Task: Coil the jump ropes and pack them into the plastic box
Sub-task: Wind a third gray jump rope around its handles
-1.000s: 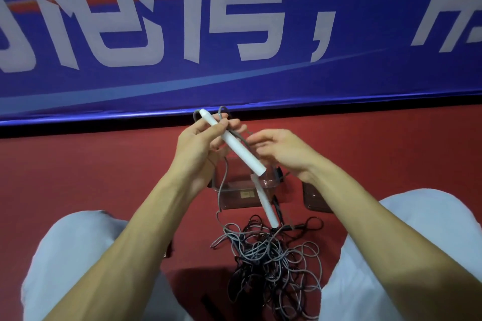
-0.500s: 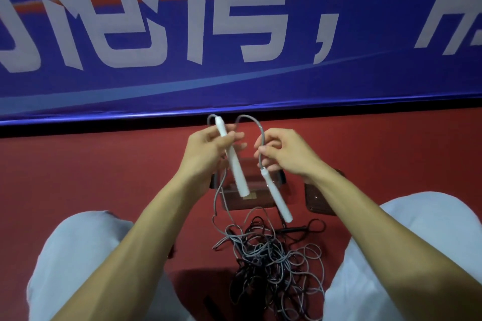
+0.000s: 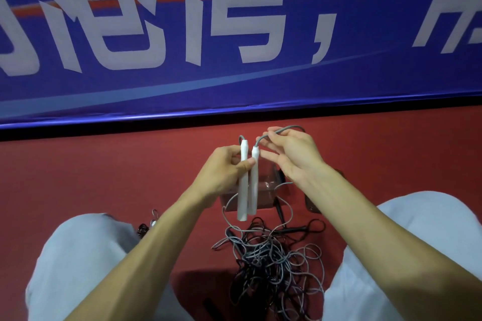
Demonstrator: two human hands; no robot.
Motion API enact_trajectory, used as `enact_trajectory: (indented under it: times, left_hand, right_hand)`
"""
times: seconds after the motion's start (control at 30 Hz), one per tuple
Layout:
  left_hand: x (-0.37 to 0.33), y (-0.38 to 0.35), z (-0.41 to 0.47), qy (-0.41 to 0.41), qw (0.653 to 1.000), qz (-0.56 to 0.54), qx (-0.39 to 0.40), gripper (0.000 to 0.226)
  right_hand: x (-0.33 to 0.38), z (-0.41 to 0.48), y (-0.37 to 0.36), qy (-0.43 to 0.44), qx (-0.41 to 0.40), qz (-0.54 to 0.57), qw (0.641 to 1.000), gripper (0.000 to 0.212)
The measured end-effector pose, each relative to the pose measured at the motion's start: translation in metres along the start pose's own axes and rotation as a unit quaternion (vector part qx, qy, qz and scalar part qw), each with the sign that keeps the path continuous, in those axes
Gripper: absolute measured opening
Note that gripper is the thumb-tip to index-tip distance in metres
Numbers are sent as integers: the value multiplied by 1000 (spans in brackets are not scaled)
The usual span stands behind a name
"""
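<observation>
Head view: white handles (image 3: 247,185) are gripped side by side, near upright, in the L hand (image 3: 224,169), thumb pressed across. Grey cord (image 3: 285,128) is pinched by the R hand (image 3: 293,157) just above-right of the handle tops, other fingers spread. Plastic box (image 3: 266,191) lies behind the handles, rope tangle (image 3: 273,255) below.

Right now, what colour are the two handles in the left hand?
White, both handles, side by side in the left hand; head view.
</observation>
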State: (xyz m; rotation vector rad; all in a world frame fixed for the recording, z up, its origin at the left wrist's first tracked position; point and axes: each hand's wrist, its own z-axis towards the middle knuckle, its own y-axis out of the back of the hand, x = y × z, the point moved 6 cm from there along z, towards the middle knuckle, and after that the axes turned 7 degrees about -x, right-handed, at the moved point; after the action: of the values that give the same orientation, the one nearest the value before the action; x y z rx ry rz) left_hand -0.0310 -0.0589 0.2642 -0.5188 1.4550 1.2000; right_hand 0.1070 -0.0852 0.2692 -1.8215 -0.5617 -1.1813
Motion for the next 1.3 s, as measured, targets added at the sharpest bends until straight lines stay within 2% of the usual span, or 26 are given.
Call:
enact_trajectory:
  times: [0.23,0.3,0.33,0.37,0.4,0.47,0.53,0.57,0.6,0.63,0.67,0.73,0.77,0.8,0.87,0.93,0.97,1.03,1.1,1.13,1.2,1.3]
  left_hand:
    - [-2,-2,2,-38,992,122,-20,34]
    - [-7,3,2,-57,980,188,-42,37]
    - [-9,6,2,-64,973,216,-53,38]
    - [-9,10,2,-68,966,244,-62,40]
    - [-7,13,2,-69,958,269,-70,43]
    - [-5,21,2,-63,944,313,-78,44]
    - [-7,27,0,-67,927,358,-85,38]
    - [-10,28,-1,-71,918,382,-85,32]
    - [-13,30,-2,-76,906,408,-84,27]
    - [-15,30,-3,-80,892,437,-81,25]
    - [-16,31,-4,-83,878,465,-76,26]
    - [-16,30,-4,-87,857,503,-66,35]
    - [-15,29,-4,-88,852,513,-61,38]
    - [-15,27,-4,-90,846,522,-57,37]
    - [-16,23,-4,-101,833,542,-52,24]
    - [-19,17,-4,-120,815,565,-47,17]
    - [-20,15,-4,-132,804,579,-42,18]
    - [-21,11,-5,-152,791,591,-35,20]
    - [-20,10,-5,-161,789,591,-34,21]
    - [-18,10,-4,-162,789,592,-36,23]
    - [-13,9,-2,-165,788,592,-34,30]
    - [-9,5,-2,-172,792,585,-27,41]
  right_hand:
    - [4,-5,-1,-27,-11,75,997,10]
    - [8,-4,-1,-2,9,14,1000,6]
    - [10,-5,-1,16,19,-62,998,10]
    - [14,-6,-1,45,26,-165,985,16]
    - [18,-8,0,85,27,-275,957,23]
    - [30,-11,1,188,-1,-452,872,31]
    - [38,-16,-1,276,-25,-525,804,34]
    - [38,-19,-4,300,-26,-534,790,35]
    - [36,-20,-5,302,-13,-530,792,38]
    - [32,-20,-7,279,13,-502,819,41]
    - [28,-20,-8,232,47,-446,863,44]
    - [22,-24,-13,95,128,-260,952,40]
    - [22,-28,-16,40,164,-166,971,37]
    - [23,-29,-19,18,190,-105,976,34]
    - [23,-25,-21,60,195,-118,972,28]
    - [21,-19,-18,180,137,-252,941,22]
    - [18,-17,-17,229,108,-324,912,22]
    - [12,-14,-18,265,97,-458,843,22]
    - [3,-9,-16,234,131,-566,779,27]
    - [0,-9,-14,206,156,-595,761,30]
    - [-6,-11,-12,162,199,-624,738,29]
    - [-7,-9,-7,138,183,-658,717,39]
